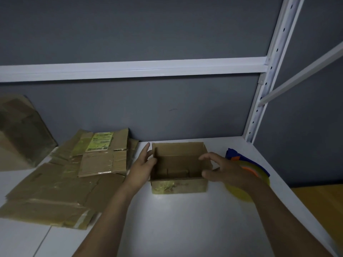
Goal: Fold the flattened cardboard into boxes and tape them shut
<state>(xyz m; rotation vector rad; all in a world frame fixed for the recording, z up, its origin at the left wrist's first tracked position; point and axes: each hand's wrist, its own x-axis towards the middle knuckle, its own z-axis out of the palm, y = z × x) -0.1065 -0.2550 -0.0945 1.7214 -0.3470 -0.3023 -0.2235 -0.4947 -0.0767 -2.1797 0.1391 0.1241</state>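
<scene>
A small brown cardboard box point(179, 185) stands upright on the white table point(176, 219), its top open and its flaps standing up. My left hand point(142, 166) lies with straight fingers against the box's left wall. My right hand point(220, 170) hovers over the box's right side with fingers spread and loosely curved; whether it touches the wall is unclear. A tape dispenser point(246, 167) with a blue body and a yellowish roll lies just behind my right hand, partly hidden by it. Flattened cardboard pieces point(61, 184) are piled to the left.
A folded brown box point(18, 134) stands at the far left against the grey wall. White shelf rails point(259, 115) rise at the right. The table's right edge point(297, 201) runs diagonally, with an orange-brown surface point(323, 203) beyond it.
</scene>
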